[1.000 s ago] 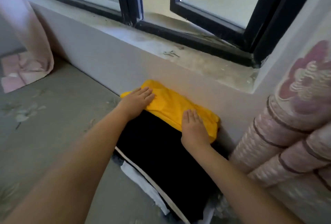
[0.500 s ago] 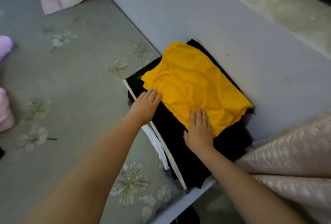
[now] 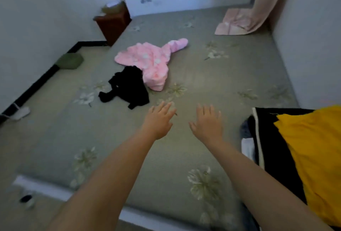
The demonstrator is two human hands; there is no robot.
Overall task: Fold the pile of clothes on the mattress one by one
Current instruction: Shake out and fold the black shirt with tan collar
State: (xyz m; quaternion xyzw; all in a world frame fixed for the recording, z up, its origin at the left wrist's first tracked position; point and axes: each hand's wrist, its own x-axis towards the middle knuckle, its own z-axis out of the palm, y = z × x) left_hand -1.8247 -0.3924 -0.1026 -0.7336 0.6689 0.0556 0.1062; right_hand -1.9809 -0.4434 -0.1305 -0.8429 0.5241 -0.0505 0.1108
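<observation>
Hands were both out in front, empty: the left hand [image 3: 160, 121] and right hand [image 3: 207, 124] had fingers spread and relaxed, palms down over the mattress [image 3: 212, 75], gripping nothing. Looked to me like a reach toward the next piece, since the fingers pointed at what was left of the pile. Nearest was a crumpled black garment [image 3: 127, 87], just past the left fingertips, with a fluffy pink garment [image 3: 149, 61] touching its far side. Off to the right, against the wall, sat the finished stack: a yellow shirt [image 3: 313, 157] flat on top of a folded black piece [image 3: 267, 138], parked out of the way so the middle stayed free for folding, I'd guess. So two items to go, probably.
</observation>
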